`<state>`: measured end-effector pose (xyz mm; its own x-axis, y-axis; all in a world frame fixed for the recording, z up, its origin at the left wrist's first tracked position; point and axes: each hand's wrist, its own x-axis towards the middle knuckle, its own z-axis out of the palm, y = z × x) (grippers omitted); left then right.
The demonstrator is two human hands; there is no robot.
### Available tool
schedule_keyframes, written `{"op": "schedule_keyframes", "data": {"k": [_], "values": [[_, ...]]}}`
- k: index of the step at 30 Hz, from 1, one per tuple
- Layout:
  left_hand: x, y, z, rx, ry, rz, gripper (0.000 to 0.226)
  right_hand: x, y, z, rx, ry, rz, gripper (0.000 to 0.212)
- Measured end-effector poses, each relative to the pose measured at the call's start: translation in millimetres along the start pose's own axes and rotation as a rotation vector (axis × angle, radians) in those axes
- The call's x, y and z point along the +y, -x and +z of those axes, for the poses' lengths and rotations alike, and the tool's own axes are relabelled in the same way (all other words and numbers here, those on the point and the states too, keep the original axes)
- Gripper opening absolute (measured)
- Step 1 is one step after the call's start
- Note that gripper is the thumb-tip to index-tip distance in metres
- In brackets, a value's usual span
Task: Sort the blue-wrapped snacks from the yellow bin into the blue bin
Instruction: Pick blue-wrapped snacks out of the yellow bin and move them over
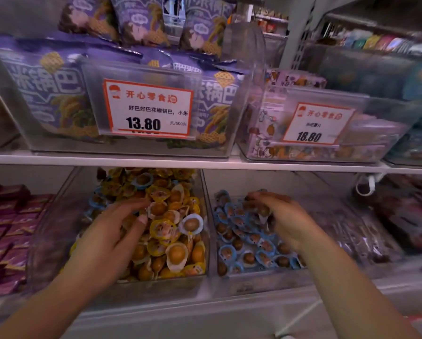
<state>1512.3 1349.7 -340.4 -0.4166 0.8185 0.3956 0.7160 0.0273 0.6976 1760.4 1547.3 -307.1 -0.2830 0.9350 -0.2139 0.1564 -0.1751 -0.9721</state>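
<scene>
The clear yellow bin [156, 286] on the lower shelf holds a heap of yellow-wrapped snacks [162, 230] with a few blue-wrapped snacks mixed in, one at the right [191, 224], one at the back [142, 180] and one at the left [95, 200]. My left hand [112, 231] lies on this heap with its fingers stretched out, holding nothing. To the right, the clear blue bin [254, 287] is filled with blue-wrapped snacks [244, 255]. My right hand [283, 218] hovers over them, fingers curled down, and pinches a blue-wrapped snack [263, 212].
The shelf above [205, 163] carries clear bins of purple snack bags [46, 89] with price cards [147, 107]. Purple packets [7, 228] lie left of the yellow bin, dark packets [400, 216] right of the blue bin. The shelf's front edge [205, 311] runs below both bins.
</scene>
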Motion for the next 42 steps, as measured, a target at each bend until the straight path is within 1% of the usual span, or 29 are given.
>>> {"op": "schedule_keyframes", "data": {"k": [1,2,3,5,6,8,10,12,14,15,16,18,21,23,25,26,30,33,35,37,38,40,42], "values": [[-5,-1,-2,-0.005,-0.03,-0.02,0.032,3,-6,-6,0.034,0.039,0.019,0.024],[-9,-2,-3,-0.011,-0.057,-0.033,0.029,6,-13,-12,0.075,0.064,0.02,0.025],[-13,-3,-5,-0.016,-0.081,-0.036,0.027,7,-18,-15,0.121,0.083,-0.005,0.021],[-17,-3,-8,-0.014,-0.122,-0.039,0.031,5,-22,-13,0.177,0.053,-0.081,0.01],[-19,-3,-10,-0.007,-0.14,-0.044,0.033,2,-22,-7,0.179,0.03,-0.126,0.009],[-23,0,-15,0.024,-0.172,-0.067,0.036,-4,-16,12,0.168,0.086,-0.265,0.017],[-25,6,-20,0.053,-0.165,-0.128,0.04,-7,-4,37,0.13,0.225,-0.461,0.025],[-25,15,-25,0.049,-0.104,-0.198,0.048,-7,14,62,0.049,0.42,-0.674,0.023],[-22,27,-31,0.054,-0.042,-0.191,0.051,-5,32,88,-0.098,0.568,-0.841,0.024],[-21,33,-35,0.067,-0.019,-0.158,0.049,-5,40,103,-0.187,0.623,-0.879,0.027],[-18,37,-40,0.083,-0.006,-0.119,0.044,-4,43,119,-0.256,0.693,-0.901,0.032],[-13,43,-54,0.128,0.015,-0.057,0.039,-4,41,154,-0.334,0.888,-0.944,0.048],[-16,48,-76,0.285,-0.028,-0.003,0.037,-2,21,207,-0.497,1.207,-0.945,0.062],[-24,49,-86,0.378,-0.02,-0.05,0.037,2,7,233,-0.573,1.401,-0.872,0.068],[-27,47,-91,0.413,0.037,-0.111,0.04,7,-2,251,-0.572,1.527,-0.826,0.071],[-28,47,-93,0.422,0.053,-0.121,0.041,9,-4,257,-0.561,1.539,-0.813,0.071],[-21,46,-94,0.415,0.083,-0.097,0.035,14,-3,260,-0.562,1.351,-0.758,0.064],[-15,47,-91,0.392,0.084,-0.063,0.032,6,0,246,-0.606,1.229,-0.719,0.048],[-13,48,-88,0.362,0.092,-0.03,0.031,-4,3,236,-0.643,1.084,-0.641,0.035],[-11,50,-83,0.327,0.093,-0.007,0.03,-14,9,228,-0.636,0.918,-0.57,0.033],[-11,50,-79,0.311,0.093,0.0,0.03,-16,12,225,-0.594,0.832,-0.545,0.033],[-10,49,-70,0.276,0.087,0.005,0.032,-18,20,217,-0.479,0.575,-0.436,0.028],[-9,46,-58,0.23,0.119,-0.03,0.039,-18,33,209,-0.429,0.13,-0.2,0.038]]}}
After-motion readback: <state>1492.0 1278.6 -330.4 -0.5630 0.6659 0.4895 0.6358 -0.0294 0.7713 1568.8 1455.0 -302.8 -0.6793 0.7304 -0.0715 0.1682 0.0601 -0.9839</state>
